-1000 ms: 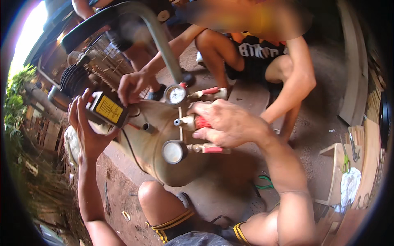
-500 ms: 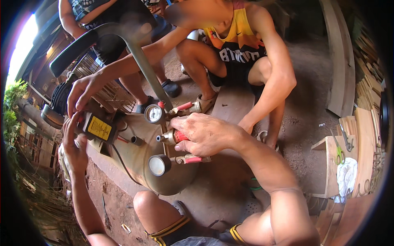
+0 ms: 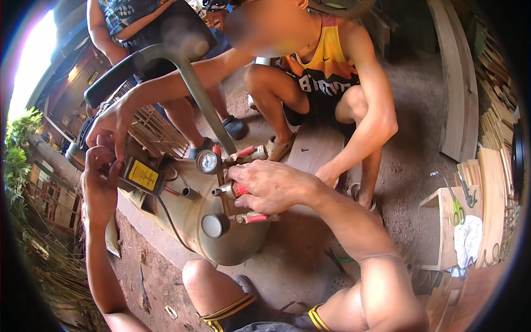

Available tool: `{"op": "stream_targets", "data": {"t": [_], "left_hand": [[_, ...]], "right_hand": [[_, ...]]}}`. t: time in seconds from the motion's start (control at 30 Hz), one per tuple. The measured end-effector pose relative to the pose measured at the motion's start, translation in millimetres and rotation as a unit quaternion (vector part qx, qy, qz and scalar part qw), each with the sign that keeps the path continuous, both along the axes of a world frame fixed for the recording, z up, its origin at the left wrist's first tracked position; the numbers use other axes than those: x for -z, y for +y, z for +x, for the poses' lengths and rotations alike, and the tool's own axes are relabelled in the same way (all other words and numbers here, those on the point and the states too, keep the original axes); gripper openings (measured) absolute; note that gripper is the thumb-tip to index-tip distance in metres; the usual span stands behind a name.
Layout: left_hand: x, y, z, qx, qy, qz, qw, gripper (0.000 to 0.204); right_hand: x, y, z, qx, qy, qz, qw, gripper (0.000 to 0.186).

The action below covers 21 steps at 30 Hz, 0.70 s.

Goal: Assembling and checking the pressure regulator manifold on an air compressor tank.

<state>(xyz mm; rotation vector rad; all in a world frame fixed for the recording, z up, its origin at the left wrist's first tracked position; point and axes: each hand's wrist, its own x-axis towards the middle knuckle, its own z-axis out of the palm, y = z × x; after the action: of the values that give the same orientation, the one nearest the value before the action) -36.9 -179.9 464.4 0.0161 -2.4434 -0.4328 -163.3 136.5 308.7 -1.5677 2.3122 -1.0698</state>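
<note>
Right hand (image 3: 271, 185) clenched around the red-handled valve (image 3: 239, 190) on the tank (image 3: 191, 221), a gauge (image 3: 208, 162) just above its fingers, while left hand (image 3: 99, 177) grasps the black box (image 3: 141, 176) with the yellow label, another person's hand (image 3: 110, 124) touching above.

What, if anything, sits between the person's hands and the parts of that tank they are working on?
Nothing visible does. The right hand already wraps the red-handled valve on the beige metal tank. The left hand touches the black box with a yellow label, beside another person's hand.
</note>
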Motion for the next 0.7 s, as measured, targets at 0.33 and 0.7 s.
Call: {"op": "stream_targets", "data": {"t": [0.33,0.7], "left_hand": [[-6,12,6,-0.030,0.081,-0.071,0.994,0.024],[122,116,28,0.267,0.244,-0.029,0.932,0.048]], "right_hand": [[-7,-1,4,-0.008,0.011,-0.003,1.000,0.041],[6,-21,-10,0.036,-0.050,-0.089,0.994,0.048]]}}
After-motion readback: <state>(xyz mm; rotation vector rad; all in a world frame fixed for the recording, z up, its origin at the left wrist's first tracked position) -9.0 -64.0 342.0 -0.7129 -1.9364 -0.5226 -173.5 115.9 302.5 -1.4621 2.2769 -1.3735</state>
